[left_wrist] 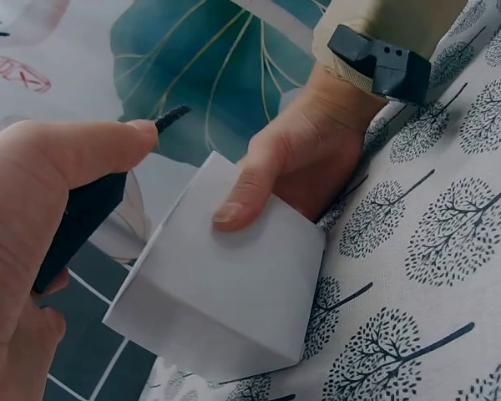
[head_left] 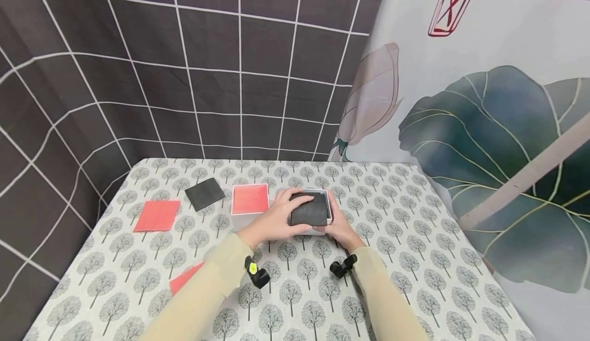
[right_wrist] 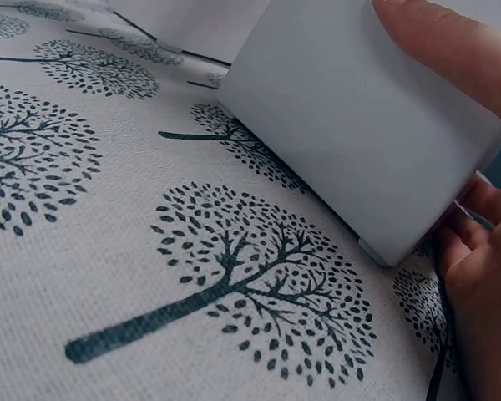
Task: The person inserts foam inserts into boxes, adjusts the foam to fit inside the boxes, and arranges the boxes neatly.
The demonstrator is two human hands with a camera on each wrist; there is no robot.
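Observation:
My left hand (head_left: 275, 220) holds a black folded square, napkin-like (head_left: 310, 213), over the top of a white open box (left_wrist: 234, 267). The thumb and fingers lie at opposite sides of the square, which covers most of the box's opening in the head view. My right hand (head_left: 343, 228) grips the same box from the right, its thumb flat on the near wall in the left wrist view. The box stands on the table, and its inside is mostly hidden.
Left of my hands stands a second white box with red squares inside (head_left: 250, 199). A loose black square (head_left: 205, 194) and a red square (head_left: 156, 215) lie farther left. Another red piece (head_left: 185, 278) is partly under my left forearm. A tree-patterned cloth (head_left: 290, 292) covers the table.

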